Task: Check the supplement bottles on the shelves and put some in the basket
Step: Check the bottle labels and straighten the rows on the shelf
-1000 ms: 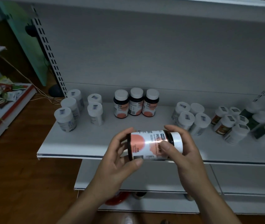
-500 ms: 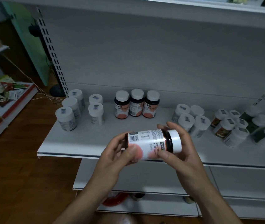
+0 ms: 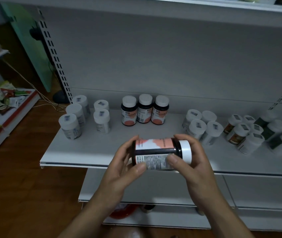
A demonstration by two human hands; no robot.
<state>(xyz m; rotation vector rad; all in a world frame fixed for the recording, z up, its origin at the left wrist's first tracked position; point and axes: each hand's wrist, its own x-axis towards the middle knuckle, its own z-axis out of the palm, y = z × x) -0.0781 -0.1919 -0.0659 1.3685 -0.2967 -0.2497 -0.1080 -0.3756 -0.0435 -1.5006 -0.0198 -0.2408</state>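
— Where do we have the bottle?
— On its side, held at the front edge of the shelf, white cap to the right.
— And our fingers?
— Our left hand curls round the base and our right hand round the cap end, thumbs pressing the label. Behind it, three matching bottles stand upright on the shelf.

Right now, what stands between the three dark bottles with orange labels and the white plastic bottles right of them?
Nothing: the head view shows bare white metal shelf between the three dark orange-labelled bottles and the cluster of white plastic bottles.
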